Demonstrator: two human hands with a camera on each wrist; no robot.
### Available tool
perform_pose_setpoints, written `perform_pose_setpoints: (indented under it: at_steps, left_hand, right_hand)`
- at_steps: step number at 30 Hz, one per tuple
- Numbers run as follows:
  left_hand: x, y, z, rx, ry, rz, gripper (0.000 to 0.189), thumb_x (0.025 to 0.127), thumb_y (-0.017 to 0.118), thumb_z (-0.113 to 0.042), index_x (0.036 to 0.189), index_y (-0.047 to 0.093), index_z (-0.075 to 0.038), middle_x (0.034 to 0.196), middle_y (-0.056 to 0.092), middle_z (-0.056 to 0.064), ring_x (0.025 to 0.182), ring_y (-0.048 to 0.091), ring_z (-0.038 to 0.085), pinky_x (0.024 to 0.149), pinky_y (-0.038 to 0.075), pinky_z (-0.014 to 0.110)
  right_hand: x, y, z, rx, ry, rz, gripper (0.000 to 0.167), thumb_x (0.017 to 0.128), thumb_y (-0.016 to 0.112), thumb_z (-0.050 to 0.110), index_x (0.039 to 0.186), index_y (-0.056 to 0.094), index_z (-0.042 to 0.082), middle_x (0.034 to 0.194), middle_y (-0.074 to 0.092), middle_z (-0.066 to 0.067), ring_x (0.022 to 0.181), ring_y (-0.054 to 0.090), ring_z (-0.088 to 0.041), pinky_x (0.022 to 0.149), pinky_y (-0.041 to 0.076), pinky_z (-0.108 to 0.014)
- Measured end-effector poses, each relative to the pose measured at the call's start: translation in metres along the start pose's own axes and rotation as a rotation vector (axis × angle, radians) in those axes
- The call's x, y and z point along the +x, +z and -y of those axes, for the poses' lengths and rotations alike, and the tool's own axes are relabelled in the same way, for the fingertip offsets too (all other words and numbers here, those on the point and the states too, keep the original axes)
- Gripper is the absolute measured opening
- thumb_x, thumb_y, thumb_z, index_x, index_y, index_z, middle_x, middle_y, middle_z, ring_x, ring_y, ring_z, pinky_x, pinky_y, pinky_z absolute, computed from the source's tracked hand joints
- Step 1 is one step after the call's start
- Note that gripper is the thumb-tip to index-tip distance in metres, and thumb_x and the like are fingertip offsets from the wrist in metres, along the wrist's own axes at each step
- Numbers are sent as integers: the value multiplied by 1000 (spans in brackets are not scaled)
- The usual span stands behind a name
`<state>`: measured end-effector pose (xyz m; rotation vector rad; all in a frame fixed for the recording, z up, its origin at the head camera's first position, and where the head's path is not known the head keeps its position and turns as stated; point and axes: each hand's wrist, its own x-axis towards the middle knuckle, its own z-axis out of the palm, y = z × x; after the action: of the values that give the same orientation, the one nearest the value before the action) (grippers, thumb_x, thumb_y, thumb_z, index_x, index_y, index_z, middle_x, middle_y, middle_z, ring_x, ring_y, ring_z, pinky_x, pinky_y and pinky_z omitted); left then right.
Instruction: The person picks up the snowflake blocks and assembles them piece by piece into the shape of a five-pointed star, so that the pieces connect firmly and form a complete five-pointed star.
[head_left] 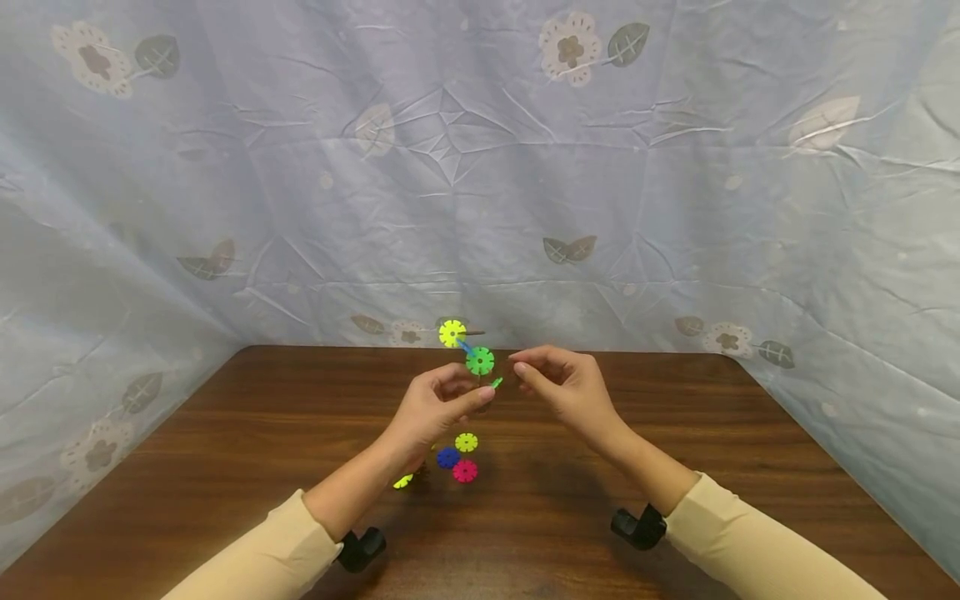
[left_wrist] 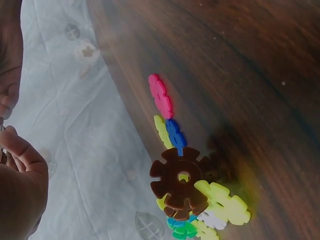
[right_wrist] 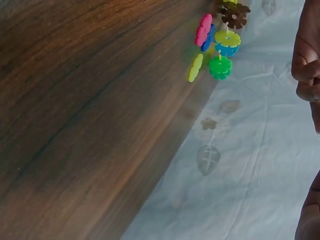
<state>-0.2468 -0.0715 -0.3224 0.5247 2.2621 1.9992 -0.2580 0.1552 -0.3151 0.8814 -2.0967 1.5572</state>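
Left hand (head_left: 438,404): thumb and fingers pinch a bright green plastic disc (head_left: 497,383), turned edge-on and mostly covered by the grip.
Right hand (head_left: 572,387): thumb and forefinger tips close together; we cannot tell whether something thin and brown sits between them.
Raised chain: above the left hand we see a round, notched green disc (head_left: 480,361), a blue piece (head_left: 465,347) seen edge-on, a round, notched yellow disc (head_left: 452,333) and a brown sliver (head_left: 474,333); their joints are too small for us to make out.
Behind the left forearm: a yellow piece (head_left: 402,481) on the wooden table (head_left: 750,500) is partly hidden from the head view.
Wrist views only: the left one shows us a large brown petal-edged disc (left_wrist: 165,182) and a white piece (left_wrist: 214,219) in an overlapping cluster; both hands are cut off at the frame edges there and in the right one.
Count beside the cluster: one pink disc (head_left: 465,471), one dark blue disc (head_left: 447,457), one yellow-green disc (head_left: 466,442).
Count at the arms: two cream sleeves (head_left: 258,550), two black fittings (head_left: 637,527).
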Motion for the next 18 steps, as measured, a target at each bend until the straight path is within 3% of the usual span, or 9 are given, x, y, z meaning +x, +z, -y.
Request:
perform_pose_setpoints:
  at_steps: [6,12,18]
  left_hand:
    - [0,-1,0,-20,12,-20,34,97,77,-23,123,69,-2,109,80,9,101,77,21,85,62,35]
    - [0,-5,0,-85,33,-39,33,97,77,-18,124,69,-1,98,80,-3,95,74,15,88,58,33]
    - [1,-10,-1,-111,59,-45,32,97,76,-16,124,68,-1,96,79,-8,95,72,15,87,58,31]
  right_hand:
    - [1,5,5,-46,-27,-4,14,100,69,4,109,78,-1,97,78,-19,79,73,-18,73,62,-25]
    - [5,12,10,-30,-47,-13,14,99,69,1,109,77,-4,98,79,-22,77,72,-12,72,61,-24]
    - [10,17,16,0,8,-1,15,101,67,4,110,76,-4,101,77,-23,77,73,-8,73,64,-29]
